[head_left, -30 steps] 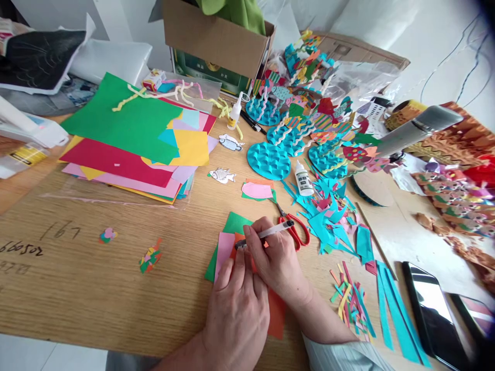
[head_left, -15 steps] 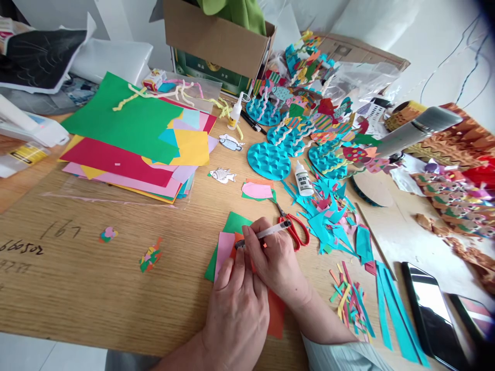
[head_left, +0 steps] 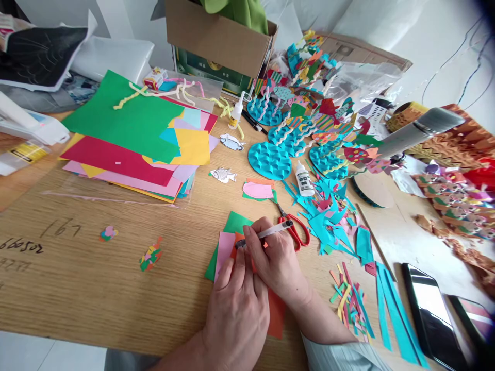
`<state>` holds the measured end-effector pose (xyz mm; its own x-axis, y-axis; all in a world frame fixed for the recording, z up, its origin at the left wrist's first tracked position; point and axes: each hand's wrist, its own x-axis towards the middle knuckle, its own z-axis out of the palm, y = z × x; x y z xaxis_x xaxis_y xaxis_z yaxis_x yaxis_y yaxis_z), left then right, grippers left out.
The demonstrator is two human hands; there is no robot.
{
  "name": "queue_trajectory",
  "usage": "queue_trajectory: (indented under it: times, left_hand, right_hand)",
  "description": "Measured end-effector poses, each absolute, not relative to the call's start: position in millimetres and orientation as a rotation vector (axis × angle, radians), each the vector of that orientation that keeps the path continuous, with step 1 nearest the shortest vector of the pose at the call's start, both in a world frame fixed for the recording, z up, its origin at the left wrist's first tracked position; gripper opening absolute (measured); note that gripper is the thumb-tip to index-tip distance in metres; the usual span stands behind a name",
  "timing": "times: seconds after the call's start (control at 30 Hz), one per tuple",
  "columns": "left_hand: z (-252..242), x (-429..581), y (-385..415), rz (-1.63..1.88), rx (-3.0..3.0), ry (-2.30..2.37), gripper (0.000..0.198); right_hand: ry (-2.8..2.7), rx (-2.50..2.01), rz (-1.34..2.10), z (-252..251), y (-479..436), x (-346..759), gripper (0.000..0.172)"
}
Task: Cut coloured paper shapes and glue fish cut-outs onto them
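Where the left hand lies: the orange paper is pressed down under extended, close-set fingers.
Right hand: a pen is pinched over the orange paper, its tip, partly masked, apparently set on it.
Pink paper, green paper: seen left of the orange paper.
Scissors: laid right of the orange paper.
Cardboard box: placed well beyond it.

Two hands, one white pen, one pair of red-handled scissors, two nozzled bottles, two white paper fish, two phones near right, two small scrap piles left, one open cardboard box at the far side.
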<state>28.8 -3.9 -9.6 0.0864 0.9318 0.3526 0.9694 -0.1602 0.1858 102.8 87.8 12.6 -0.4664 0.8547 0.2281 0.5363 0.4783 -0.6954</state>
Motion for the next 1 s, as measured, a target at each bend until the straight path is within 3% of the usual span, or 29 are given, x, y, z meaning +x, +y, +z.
queue_trajectory:
  times: [1.0]
  left_hand:
    - [-8.8,27.9,-5.2,-0.552,-2.262,-1.966,0.038]
  right_hand:
    - [-2.18,-1.146,0.708,13.4,87.9,102.3,0.023]
